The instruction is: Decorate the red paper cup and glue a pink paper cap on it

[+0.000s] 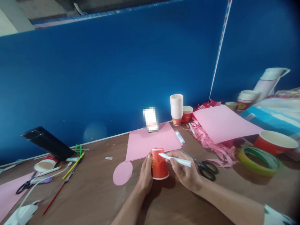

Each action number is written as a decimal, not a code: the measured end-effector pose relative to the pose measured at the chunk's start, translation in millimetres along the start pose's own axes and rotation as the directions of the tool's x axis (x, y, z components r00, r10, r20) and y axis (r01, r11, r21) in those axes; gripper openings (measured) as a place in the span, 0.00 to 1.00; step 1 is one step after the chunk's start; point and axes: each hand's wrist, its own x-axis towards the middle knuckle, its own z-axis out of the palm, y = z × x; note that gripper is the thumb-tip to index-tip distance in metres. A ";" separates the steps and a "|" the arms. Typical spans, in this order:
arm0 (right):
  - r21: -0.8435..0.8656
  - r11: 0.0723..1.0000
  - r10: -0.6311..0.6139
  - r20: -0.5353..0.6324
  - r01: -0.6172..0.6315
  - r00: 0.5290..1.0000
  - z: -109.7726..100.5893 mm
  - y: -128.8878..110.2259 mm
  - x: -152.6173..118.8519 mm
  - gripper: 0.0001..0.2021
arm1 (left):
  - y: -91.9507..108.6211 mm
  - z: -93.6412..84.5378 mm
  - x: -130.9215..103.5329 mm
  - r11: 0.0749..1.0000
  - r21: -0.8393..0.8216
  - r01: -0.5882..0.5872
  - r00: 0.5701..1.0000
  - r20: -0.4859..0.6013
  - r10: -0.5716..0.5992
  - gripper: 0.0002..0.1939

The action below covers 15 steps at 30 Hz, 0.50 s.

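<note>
I judge the step now as pen work on one red cup [160, 167], with one white pen [180, 160].
My left hand [146, 172] clasps the cup's side, upside down at the table [93, 193]; my right hand [185, 172] pinches the pen, tip at the upper wall, contact I cannot tell. The next move calls, I think, for a steady cup. I count also one round pink piece [122, 173] and two scissors [202, 166] [28, 184].

Steadying an upturned red paper cup [160, 167] with the left hand [145, 173], holding a white pen [184, 161] near its top with the right hand [186, 173], beside a pink paper oval [122, 173], pink sheets [147, 142], black-handled scissors [208, 170], on a brown bench [93, 190]
</note>
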 end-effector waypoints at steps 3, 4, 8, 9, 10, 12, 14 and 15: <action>-0.016 1.000 0.016 0.006 -0.016 1.000 0.3 -1.3 -0.2 0.08 | 2.4 0.6 -0.2 0.999 0.047 -0.007 1.000 0.011 0.007 0.28; -0.023 0.999 0.027 0.011 -0.027 1.000 0.2 -2.0 -0.3 0.08 | 2.9 0.7 -0.1 0.998 0.055 -0.008 1.000 0.015 0.007 0.28; -0.031 0.998 0.063 0.031 -0.062 0.998 0.1 -3.8 -0.8 0.07 | 3.5 1.0 0.0 0.999 0.035 -0.007 1.000 0.021 0.006 0.27; -0.026 0.998 0.063 0.032 -0.063 0.997 0.2 -3.9 -1.0 0.08 | 3.3 1.0 0.0 1.000 0.021 -0.008 1.000 0.017 0.007 0.26; -0.021 0.998 0.061 0.032 -0.060 0.998 0.4 -3.9 -1.1 0.08 | 3.2 1.0 -0.1 1.000 0.006 -0.009 1.000 0.013 0.009 0.26; -0.011 0.999 0.051 0.030 -0.050 0.998 0.7 -3.6 -1.2 0.08 | 2.7 0.9 -0.3 0.999 -0.040 -0.006 1.000 0.010 0.007 0.25; -0.011 0.999 0.037 0.034 -0.036 0.999 0.9 -3.4 -1.0 0.08 | 2.1 0.6 -0.4 0.995 -0.096 0.001 1.000 0.005 -0.001 0.24; -0.015 1.000 0.028 0.036 -0.027 0.999 0.9 -3.2 -0.9 0.08 | 1.7 0.5 -0.3 0.993 -0.118 0.006 1.000 0.000 -0.006 0.23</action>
